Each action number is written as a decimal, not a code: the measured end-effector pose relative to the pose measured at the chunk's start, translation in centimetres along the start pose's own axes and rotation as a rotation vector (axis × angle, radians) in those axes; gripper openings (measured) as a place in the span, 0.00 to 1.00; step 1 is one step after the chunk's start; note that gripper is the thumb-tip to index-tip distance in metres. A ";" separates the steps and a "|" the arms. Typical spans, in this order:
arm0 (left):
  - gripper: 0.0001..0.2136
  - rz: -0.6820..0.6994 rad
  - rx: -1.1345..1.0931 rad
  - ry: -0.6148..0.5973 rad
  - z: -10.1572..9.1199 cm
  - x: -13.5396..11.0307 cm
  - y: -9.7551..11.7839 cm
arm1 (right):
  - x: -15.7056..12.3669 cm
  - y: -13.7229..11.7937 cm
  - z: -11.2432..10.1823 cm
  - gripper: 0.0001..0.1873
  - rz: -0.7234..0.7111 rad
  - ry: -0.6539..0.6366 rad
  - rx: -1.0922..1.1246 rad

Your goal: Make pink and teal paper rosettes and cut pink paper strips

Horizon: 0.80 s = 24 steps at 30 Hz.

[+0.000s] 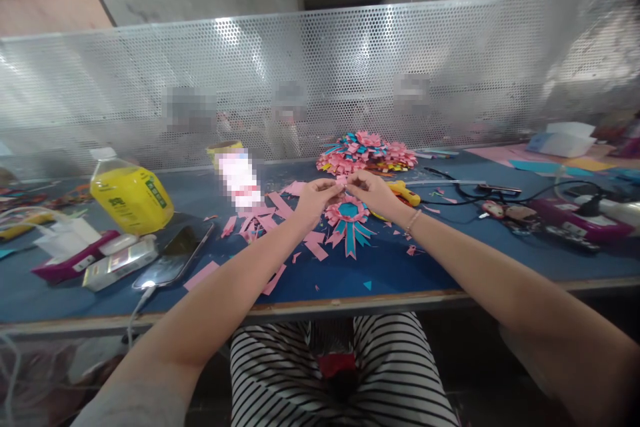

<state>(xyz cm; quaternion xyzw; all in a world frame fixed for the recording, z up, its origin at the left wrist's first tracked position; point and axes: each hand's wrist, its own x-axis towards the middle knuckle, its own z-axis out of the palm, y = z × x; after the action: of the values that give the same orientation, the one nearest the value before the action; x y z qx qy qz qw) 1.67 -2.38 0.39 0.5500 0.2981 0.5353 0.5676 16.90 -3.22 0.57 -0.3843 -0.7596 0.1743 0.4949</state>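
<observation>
Both hands meet over the middle of the blue table (320,280), fingertips close together. Between them is a small piece of pink paper (341,180). My left hand (319,197) pinches it from the left, and my right hand (373,192) has its fingers closed at the other side. Just below the hands lies a paper rosette (349,209) with a pink pleated edge, a blue centre and pink and blue tails. Loose pink paper strips (315,245) are scattered to the left. Beside my right hand rests a yellow-handled tool (406,193), partly hidden.
Finished-looking pink and blue rosettes (367,153) are piled against the perforated metal screen (320,60). Leftward are a lit phone (239,177), a yellow bottle (131,197), a dark phone (175,257) on a cable and a small box (120,261). Keys (510,212) and black cables lie rightward.
</observation>
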 end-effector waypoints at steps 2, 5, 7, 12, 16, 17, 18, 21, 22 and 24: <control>0.12 -0.005 -0.022 -0.003 0.0 0.0 0.1 | 0.0 -0.1 0.1 0.07 0.017 -0.007 0.001; 0.11 -0.030 -0.064 -0.018 0.1 -0.1 0.3 | 0.0 -0.2 0.2 0.06 0.026 0.001 -0.016; 0.09 -0.054 -0.114 -0.018 0.2 -0.1 0.3 | 0.1 -0.1 0.2 0.06 0.025 0.015 -0.020; 0.03 -0.083 -0.208 0.009 0.4 -0.2 0.5 | 0.1 0.0 0.2 0.05 0.016 0.031 0.007; 0.04 -0.093 -0.175 -0.016 0.5 -0.2 0.3 | 0.1 0.0 0.3 0.04 0.015 0.044 0.034; 0.04 -0.091 -0.165 -0.021 0.4 -0.2 0.3 | 0.1 0.0 0.4 0.04 0.018 0.047 0.039; 0.05 -0.086 -0.154 -0.024 0.4 -0.1 0.2 | 0.1 0.0 0.5 0.05 0.023 0.050 0.044; 0.06 -0.071 -0.112 -0.029 0.3 -0.1 0.1 | 0.1 0.2 0.6 0.05 0.054 0.066 0.066; 0.07 -0.067 -0.099 -0.028 0.3 -0.1 0.1 | 0.1 0.2 0.6 0.06 0.070 0.072 0.077; 0.08 -0.061 -0.077 -0.023 0.3 -0.2 0.1 | 0.0 0.0 0.6 0.07 0.104 0.081 0.099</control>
<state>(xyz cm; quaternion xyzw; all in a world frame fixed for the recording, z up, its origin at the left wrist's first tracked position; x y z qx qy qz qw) 1.89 -2.66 0.54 0.5247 0.2872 0.5225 0.6077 16.36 -3.10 0.32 -0.4051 -0.7083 0.2215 0.5341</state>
